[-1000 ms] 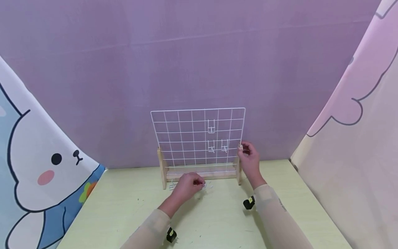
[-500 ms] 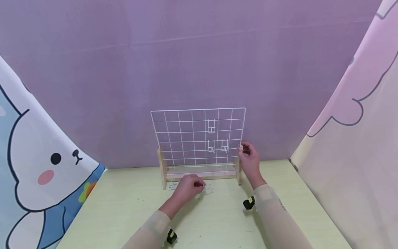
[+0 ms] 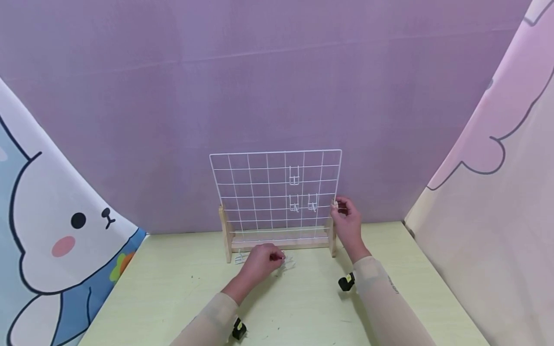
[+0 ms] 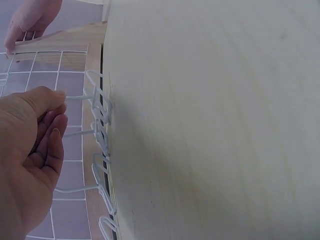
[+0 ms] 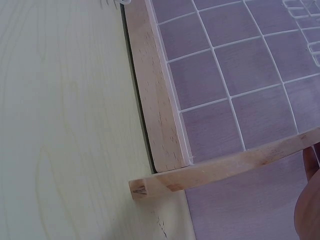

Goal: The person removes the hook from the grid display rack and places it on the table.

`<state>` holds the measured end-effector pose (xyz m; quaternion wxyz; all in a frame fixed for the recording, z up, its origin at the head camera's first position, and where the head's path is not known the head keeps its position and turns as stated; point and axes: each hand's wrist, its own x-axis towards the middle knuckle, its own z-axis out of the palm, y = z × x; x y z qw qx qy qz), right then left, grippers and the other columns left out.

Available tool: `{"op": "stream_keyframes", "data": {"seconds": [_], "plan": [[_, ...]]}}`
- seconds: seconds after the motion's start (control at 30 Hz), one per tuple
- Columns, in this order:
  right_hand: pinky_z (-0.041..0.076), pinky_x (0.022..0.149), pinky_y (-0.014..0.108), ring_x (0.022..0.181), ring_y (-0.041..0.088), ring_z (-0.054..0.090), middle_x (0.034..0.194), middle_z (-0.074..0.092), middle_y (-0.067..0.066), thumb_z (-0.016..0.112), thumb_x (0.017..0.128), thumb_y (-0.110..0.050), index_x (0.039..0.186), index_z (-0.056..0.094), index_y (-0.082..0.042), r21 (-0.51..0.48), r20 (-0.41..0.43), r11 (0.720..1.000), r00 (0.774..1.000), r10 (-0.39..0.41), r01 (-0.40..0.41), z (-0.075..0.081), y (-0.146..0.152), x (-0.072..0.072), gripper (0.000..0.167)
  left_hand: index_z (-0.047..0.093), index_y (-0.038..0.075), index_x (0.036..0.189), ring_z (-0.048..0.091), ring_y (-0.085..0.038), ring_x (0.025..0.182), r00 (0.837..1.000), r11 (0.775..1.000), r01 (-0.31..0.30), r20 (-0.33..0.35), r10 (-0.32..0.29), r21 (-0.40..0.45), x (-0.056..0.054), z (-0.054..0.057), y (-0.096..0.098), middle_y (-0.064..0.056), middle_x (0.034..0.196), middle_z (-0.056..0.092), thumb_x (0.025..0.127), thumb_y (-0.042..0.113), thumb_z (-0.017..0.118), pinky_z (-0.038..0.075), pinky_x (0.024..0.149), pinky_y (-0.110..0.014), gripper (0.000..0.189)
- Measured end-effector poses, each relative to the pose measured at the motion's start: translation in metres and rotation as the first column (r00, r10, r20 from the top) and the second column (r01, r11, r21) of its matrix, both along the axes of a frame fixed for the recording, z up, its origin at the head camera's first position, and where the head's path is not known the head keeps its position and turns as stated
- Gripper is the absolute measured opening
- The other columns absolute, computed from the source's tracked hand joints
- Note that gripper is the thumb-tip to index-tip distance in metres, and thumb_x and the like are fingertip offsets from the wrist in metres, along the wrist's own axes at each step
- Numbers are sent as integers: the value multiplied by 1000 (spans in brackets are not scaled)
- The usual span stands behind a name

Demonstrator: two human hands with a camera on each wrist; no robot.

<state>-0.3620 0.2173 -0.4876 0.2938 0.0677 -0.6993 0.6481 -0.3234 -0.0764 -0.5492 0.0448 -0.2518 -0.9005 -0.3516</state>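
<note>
A white wire grid panel [image 3: 259, 190] stands upright in a wooden stand [image 3: 281, 244]. My right hand [image 3: 348, 226] grips the top of the stand's right upright [image 3: 332, 235], at the grid's edge. Low in front of the stand, my left hand [image 3: 259, 263] pinches the stem of a white wire hook [image 4: 101, 105] between thumb and fingers. In the left wrist view, more white hooks [image 4: 102, 185] lie in a row along the stand's base. Three wire hooks hang on the grid, one hook [image 3: 294, 177] above a lower hook [image 3: 294, 204] with another hook [image 3: 313, 203] beside it.
The pale wooden table [image 3: 303, 307] carries the stand near its back edge. Behind it hangs a purple cloth [image 3: 277, 86]. Cartoon-printed cloths [image 3: 86, 250] flank both sides. A black wrist camera [image 3: 239, 328] sits under the left sleeve, another camera [image 3: 346, 282] by the right.
My left hand has shifted very slightly down and right, with the hooks beside its fingertips moving a little. My right hand and the grid stay where they were.
</note>
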Motion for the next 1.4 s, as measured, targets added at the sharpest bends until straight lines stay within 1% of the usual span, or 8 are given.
{"op": "stream_keyframes", "data": {"seconds": [0.2,0.43,0.5,0.77,0.9,1.07,1.4], "plan": [[54,76,13,100,26,59,113,65,25,67,102,8,125,66,11,2,-1,1000,1000,-10,10,1,-1,1,24,85,10,100,66,-6,83,1000,1000,10,5,-10,11,-1,-4,0,6,93,74,96,3,85,60,75,-23,8],[54,76,13,100,27,59,112,65,24,68,102,8,125,66,10,2,-4,1000,1000,-9,9,0,-1,0,23,85,7,101,68,-9,84,1000,999,21,6,-21,40,-2,-6,-2,-3,96,77,95,0,85,61,75,-24,9],[54,76,13,100,27,59,112,65,25,68,102,8,125,66,10,3,-6,1000,1000,-11,11,0,-1,0,23,85,7,101,68,-9,84,1000,999,23,3,-23,45,-3,-6,-2,-4,96,78,94,0,85,61,76,-24,9],[54,75,13,100,27,58,113,64,25,67,102,8,125,65,10,9,-14,1000,1000,-8,8,-1,-1,-1,23,85,8,101,68,-7,84,1000,998,17,-3,-17,56,-5,-9,-3,1,95,76,95,2,85,61,76,-23,8],[54,75,13,101,28,58,113,64,25,66,102,9,125,65,9,10,-9,1000,1000,-5,5,-2,0,-2,23,85,6,104,67,-7,84,1000,997,17,-7,-16,74,-4,-9,-3,2,95,75,95,3,85,61,76,-24,9],[54,74,13,100,27,58,114,64,26,66,103,8,126,65,10,14,-5,1000,1000,-8,8,-1,0,-1,23,85,4,108,68,-8,86,1000,995,17,-13,-16,94,-4,-8,-4,2,97,75,96,3,85,62,77,-24,12],[54,74,13,100,29,58,114,64,27,66,103,7,125,65,10,8,3,1000,1000,-3,3,2,-1,2,23,84,4,108,68,-7,87,1000,994,23,-24,-21,106,-3,-5,-5,4,97,74,96,4,86,62,77,-24,13]]}}
